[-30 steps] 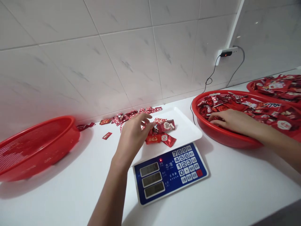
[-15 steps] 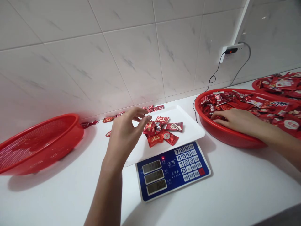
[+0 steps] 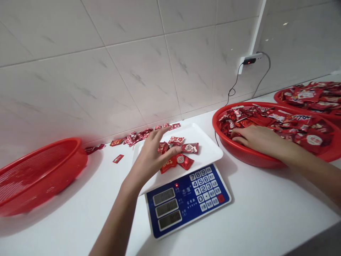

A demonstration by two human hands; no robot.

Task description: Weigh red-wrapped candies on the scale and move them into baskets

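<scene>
My left hand (image 3: 150,158) reaches over the white pan (image 3: 210,149) of a digital scale (image 3: 186,202). Its thumb and forefinger close around a red wrapped candy (image 3: 163,147) at the edge of a small pile of candies (image 3: 183,156) on the pan. My right hand (image 3: 257,139) lies palm down inside a red basket (image 3: 247,156) full of red candies (image 3: 287,122). Its fingers are spread flat on the wrappers, and I see nothing gripped in them.
An empty red mesh basket (image 3: 39,170) sits at the left. Loose candies (image 3: 141,134) lie along the tiled wall behind the scale. Another red basket of candies (image 3: 314,96) stands at the far right. A cord runs from the wall plug (image 3: 249,61) down behind the scale.
My left hand drew back from the pile, then came forward again and closed on a candy. My right hand has stayed in the basket. The view has shifted slightly.
</scene>
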